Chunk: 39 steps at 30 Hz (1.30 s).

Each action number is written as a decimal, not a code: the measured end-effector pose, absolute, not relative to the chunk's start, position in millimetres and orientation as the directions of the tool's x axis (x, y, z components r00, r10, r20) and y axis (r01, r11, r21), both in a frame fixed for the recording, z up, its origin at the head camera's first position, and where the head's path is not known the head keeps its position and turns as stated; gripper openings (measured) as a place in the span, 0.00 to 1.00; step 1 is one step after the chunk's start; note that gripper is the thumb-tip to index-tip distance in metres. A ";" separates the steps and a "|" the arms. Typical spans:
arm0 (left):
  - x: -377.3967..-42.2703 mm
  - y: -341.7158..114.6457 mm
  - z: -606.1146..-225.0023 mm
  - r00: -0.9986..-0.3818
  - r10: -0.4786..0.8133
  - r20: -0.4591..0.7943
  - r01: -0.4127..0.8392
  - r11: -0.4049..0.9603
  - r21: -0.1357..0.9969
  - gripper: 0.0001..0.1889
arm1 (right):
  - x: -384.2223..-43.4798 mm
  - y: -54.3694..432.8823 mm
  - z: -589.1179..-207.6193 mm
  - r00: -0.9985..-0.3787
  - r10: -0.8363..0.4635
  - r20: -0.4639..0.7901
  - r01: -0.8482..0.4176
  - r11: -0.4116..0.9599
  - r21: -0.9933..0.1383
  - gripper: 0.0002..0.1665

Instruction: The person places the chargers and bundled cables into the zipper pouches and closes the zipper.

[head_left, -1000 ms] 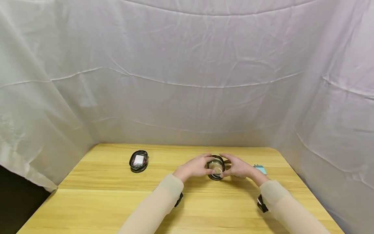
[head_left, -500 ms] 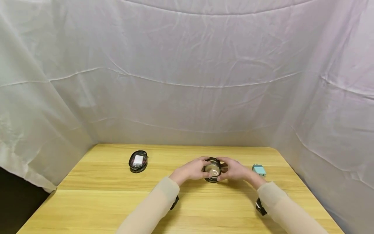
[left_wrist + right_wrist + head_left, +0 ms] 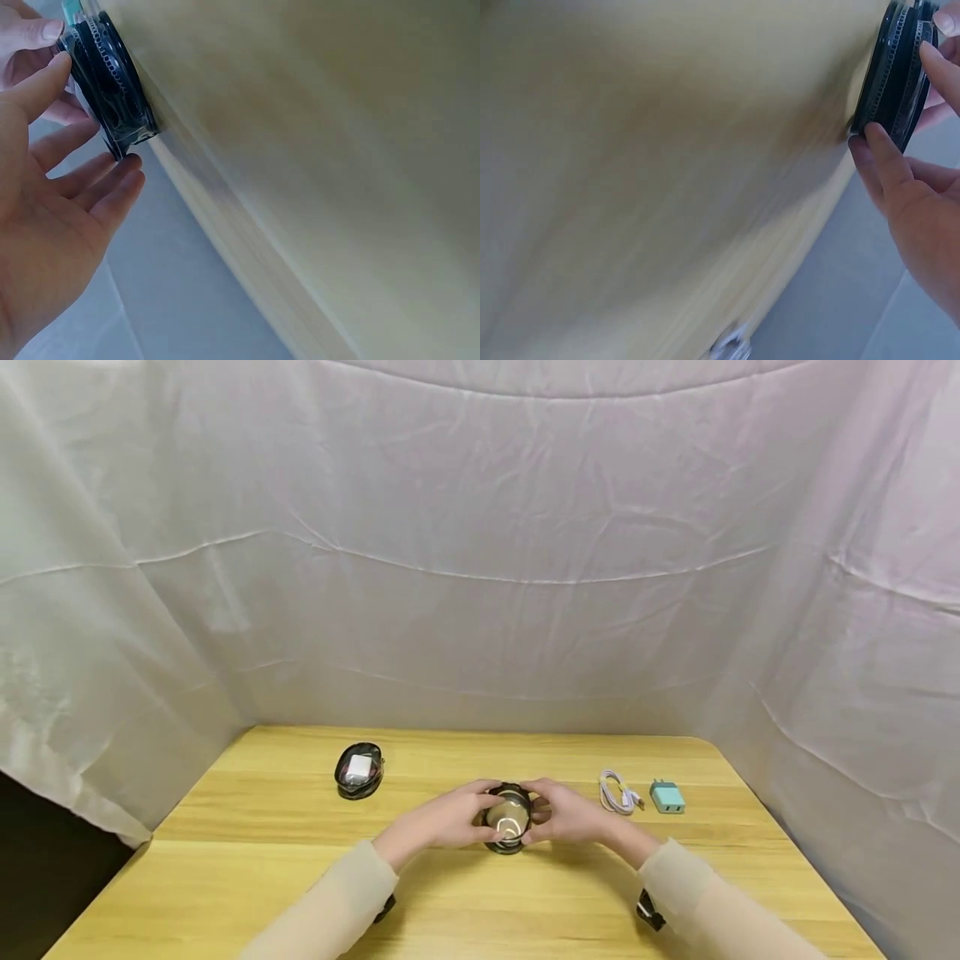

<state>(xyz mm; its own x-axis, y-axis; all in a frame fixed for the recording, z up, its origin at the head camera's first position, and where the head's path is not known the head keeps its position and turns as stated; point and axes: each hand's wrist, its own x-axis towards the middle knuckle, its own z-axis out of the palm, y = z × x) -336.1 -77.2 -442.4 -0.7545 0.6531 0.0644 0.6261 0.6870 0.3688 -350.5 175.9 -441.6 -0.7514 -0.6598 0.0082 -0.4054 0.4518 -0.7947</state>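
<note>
A small oval black zip pouch (image 3: 507, 818) with a clear, shiny top is held between both hands near the middle of the table. My left hand (image 3: 454, 816) grips its left side, thumb toward the near end and fingers toward the far end. From the right, my right hand (image 3: 564, 812) grips the opposite side. Zipper teeth run round the black pouch edge (image 3: 112, 82) in the left wrist view. The right wrist view shows the pouch side (image 3: 896, 75) close to the wooden surface, with right fingers along it. What lies inside cannot be made out.
A similar black pouch (image 3: 347, 788) with a white block (image 3: 359, 767) in it lies at the back left. A coiled pale cable (image 3: 611, 800) and a teal charger plug (image 3: 667, 797) lie on the right of the wooden table (image 3: 247, 877). Light curtains hang behind and beside.
Both hands have moved the pouch left and toward the near edge. The coiled cable, hidden earlier behind the right hand, now shows, and the charger plug is fully in view.
</note>
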 end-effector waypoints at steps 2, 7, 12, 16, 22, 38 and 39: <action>-328.5 -85.8 -442.0 -0.752 0.655 0.073 0.633 0.688 0.355 0.32 | -345.1 168.2 -442.0 -0.746 -0.666 0.006 -0.409 0.451 -0.793 0.54; -307.5 -103.5 -439.4 -0.749 0.655 0.094 0.648 0.697 0.306 0.32 | -331.8 151.3 -443.9 -0.743 -0.669 -0.011 -0.392 0.449 -0.803 0.54; -286.8 -118.3 -438.3 -0.764 0.638 0.096 0.636 0.721 0.275 0.32 | -319.3 136.0 -444.8 -0.719 -0.694 -0.029 -0.369 0.417 -0.831 0.53; -272.3 -127.0 -438.4 -0.782 0.616 0.095 0.616 0.740 0.268 0.32 | -310.1 126.2 -443.5 -0.686 -0.727 -0.023 -0.397 0.401 -0.826 0.52; -259.2 -134.9 -433.7 -0.789 0.607 0.092 0.608 0.750 0.260 0.33 | -302.5 117.9 -441.8 -0.668 -0.743 -0.030 -0.394 0.388 -0.833 0.53; -255.7 -141.6 -434.3 -0.789 0.603 0.117 0.610 0.747 0.265 0.36 | -322.2 156.5 -431.2 -0.717 -0.653 0.243 -0.540 0.300 -0.786 0.47; -256.5 -141.7 -433.7 -0.788 0.604 0.121 0.612 0.745 0.267 0.37 | -326.0 164.0 -428.9 -0.730 -0.628 0.271 -0.548 0.300 -0.781 0.46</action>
<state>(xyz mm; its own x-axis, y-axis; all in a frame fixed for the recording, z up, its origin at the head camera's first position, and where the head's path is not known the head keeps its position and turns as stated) -256.5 -141.7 -433.7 -0.7880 0.6037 0.1208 0.6115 0.7449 0.2667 -326.0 164.0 -428.9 -0.7298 -0.6276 0.2711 -0.5478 0.2997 -0.7810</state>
